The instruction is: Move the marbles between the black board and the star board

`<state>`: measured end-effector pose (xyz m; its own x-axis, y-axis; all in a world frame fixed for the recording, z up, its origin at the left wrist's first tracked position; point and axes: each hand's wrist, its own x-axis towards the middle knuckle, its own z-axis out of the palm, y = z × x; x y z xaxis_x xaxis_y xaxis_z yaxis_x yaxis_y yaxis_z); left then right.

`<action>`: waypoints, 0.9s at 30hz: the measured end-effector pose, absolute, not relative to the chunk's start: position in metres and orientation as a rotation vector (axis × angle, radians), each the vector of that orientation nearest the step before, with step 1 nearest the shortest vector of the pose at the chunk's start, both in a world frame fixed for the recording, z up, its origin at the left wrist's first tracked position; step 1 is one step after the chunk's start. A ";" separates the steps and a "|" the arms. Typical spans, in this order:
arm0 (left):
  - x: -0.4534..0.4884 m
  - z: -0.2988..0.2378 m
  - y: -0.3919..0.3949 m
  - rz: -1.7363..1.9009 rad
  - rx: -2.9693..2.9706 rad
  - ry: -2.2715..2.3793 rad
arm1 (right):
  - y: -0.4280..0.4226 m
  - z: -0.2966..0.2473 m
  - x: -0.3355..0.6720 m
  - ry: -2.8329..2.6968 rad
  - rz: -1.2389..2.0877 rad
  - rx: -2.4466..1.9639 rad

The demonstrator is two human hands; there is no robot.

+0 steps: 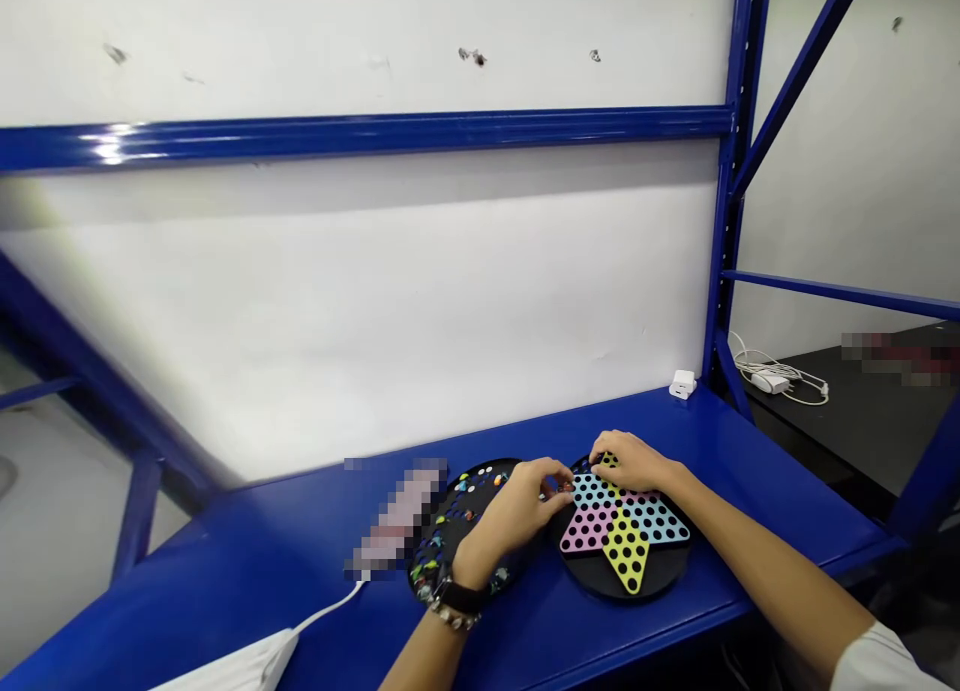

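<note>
Landmark: the round black board with a pink, light-blue and yellow star of dark holes (626,549), lying flat on the glossy blue tabletop (551,636). Far left of it: a white plastic block (240,666), cut off by the frame, with a white cable (330,606) to a pixelated pinkish oblong (397,521). Just left of the board: a round black tray (480,496) scattered with small multicoloured pieces (470,516), presumably set close for short reaches. The left hand (521,506), wearing a black-banded watch (459,593), blocks part of this tray; thumb and fingertips nearly meet at the board's left edge; grasp on any piece cannot be told. The right hand (626,461), half curled, hides the star's far side, perhaps steadying it; its contents cannot be told. Beyond the board, to the right: a white charger block (682,384), well clear.
</note>
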<state>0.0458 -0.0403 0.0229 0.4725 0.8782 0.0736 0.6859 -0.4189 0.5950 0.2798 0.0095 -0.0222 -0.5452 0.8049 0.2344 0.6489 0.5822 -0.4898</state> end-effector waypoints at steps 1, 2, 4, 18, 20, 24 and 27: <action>0.053 0.020 -0.042 0.520 2.245 1.269 | 0.010 -0.022 0.280 -2.380 0.483 -1.164; 0.058 0.018 -0.043 0.508 2.258 1.231 | 0.010 -0.023 0.281 -2.381 0.479 -1.163; 0.065 0.015 -0.045 0.469 2.286 1.150 | 0.010 -0.023 0.282 -2.388 0.469 -1.158; 0.049 0.009 -0.040 0.433 2.429 1.139 | 0.007 -0.018 0.282 -2.393 0.476 -1.185; 0.051 0.008 -0.042 0.480 2.444 1.145 | 0.007 -0.019 0.282 -2.393 0.478 -1.186; 0.053 0.007 -0.044 0.514 2.473 1.172 | 0.007 -0.020 0.281 -2.392 0.471 -1.183; 0.050 0.007 -0.041 0.580 2.487 1.200 | 0.008 -0.022 0.281 -2.389 0.462 -1.173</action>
<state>0.0497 -0.0414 0.0074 0.5652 0.7953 0.2193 0.6658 -0.5967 0.4479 0.2814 0.0082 -0.0218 -0.5453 0.8044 0.2357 0.6584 0.5850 -0.4736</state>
